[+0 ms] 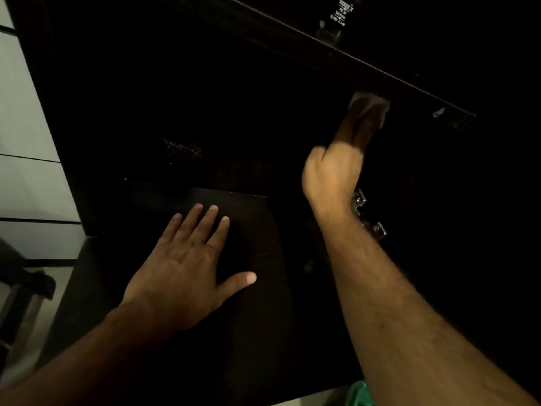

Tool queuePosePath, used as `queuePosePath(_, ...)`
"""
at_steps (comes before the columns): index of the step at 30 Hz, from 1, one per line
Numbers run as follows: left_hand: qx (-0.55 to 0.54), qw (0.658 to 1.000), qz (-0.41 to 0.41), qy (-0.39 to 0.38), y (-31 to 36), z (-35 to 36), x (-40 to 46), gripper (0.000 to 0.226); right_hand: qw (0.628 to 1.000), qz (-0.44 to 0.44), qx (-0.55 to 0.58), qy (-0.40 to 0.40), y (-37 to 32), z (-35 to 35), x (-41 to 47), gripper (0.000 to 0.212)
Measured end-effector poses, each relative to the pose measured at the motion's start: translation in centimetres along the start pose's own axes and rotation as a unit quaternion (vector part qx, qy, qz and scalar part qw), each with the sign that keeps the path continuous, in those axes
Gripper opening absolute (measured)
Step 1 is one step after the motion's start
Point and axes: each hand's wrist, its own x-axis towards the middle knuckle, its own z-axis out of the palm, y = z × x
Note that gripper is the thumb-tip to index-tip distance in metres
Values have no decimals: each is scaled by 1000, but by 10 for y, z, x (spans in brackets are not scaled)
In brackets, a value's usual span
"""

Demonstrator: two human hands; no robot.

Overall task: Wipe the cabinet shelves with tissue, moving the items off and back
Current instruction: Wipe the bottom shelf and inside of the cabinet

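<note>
wipe | my right hand (336, 171) presses the tissue (369, 104) against the shelf (336, 58) edge, upper right | shelf edge runs upper-left to lower-right, so I wipe along it | left hand (187, 259) flat, released, on the door (257, 224), lower left

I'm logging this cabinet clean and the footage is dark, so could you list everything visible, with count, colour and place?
tissue: one, white, under the right fingertips, just below the upper shelf edge
shelf: one, dark wood, running across the top
bottle: one, dark with white lettering, on that shelf
hinges: two, silver, beside the right wrist
dark panel: one, black, under the left hand
tiled wall: pale, far left
green item: one, bottom edge, unclear
left hand: flat, fingers spread
right hand: reaching up, fingers on the tissue
</note>
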Motion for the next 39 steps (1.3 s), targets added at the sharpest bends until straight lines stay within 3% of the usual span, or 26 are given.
queuePosePath(4,14,1000,-14,-3,3,0,3,103,985,42,-34,-162,28,29,-61,87)
queuePosePath(6,18,1000,-15,-7,4,-1,2,102,965,69,-87,-239,37,37,-78,76)
queuePosePath(11,23,1000,-14,-13,3,-2,1,102,969,126,-118,-176,44,22,-52,16)
queuePosePath(16,17,1000,-17,-17,3,-3,2,102,976,104,-136,-137,46,32,-38,18)
queuePosePath(18,16,999,-19,-21,3,-4,3,103,976,168,-71,-118,45,38,-34,16)
queuePosePath(20,11,1000,-17,-19,3,-4,3,103,958,267,72,-79,41,38,-34,20)
queuePosePath(23,7,1000,-14,-12,3,-3,1,102,878,364,311,19,26,39,-28,28)
queuePosePath(28,3,1000,-11,-5,2,-3,0,102,880,261,369,142,-12,13,14,32)
queuePosePath(30,5,1000,-10,-4,2,-3,0,102,888,238,367,138,-25,-7,27,31)
queuePosePath(33,-4,1000,-10,3,2,-4,0,101,864,237,413,162,-31,-21,33,30)
queuePosePath(36,3,1000,-10,-1,1,-2,1,101,923,75,311,214,-28,-17,30,19)
queuePosePath(39,17,1000,-3,-2,0,-1,1,100,965,8,219,144,-17,2,16,8)
